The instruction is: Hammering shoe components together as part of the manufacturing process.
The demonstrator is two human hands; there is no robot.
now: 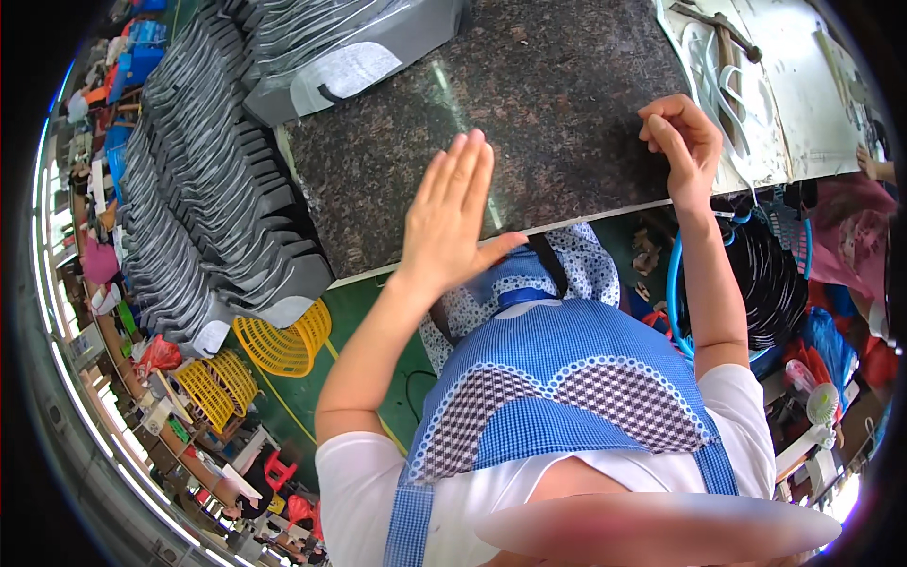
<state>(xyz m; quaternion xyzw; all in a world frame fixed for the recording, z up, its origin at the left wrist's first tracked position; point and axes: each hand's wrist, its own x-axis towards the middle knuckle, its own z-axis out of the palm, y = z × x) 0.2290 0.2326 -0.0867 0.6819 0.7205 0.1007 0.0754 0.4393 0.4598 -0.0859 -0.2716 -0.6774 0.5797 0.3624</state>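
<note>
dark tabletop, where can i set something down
The tabletop is bare between the left hand and right hand, and between left hand and grey stack. Crowded: under that stack, and past the right edge, white straps and hammer.

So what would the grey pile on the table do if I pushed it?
The grey pile might slide apart, since it looks like many thin layers. Each piece may bend a little, because the edges look wavy. It could slip along the tabletop, which looks smooth and a bit shiny.
</note>
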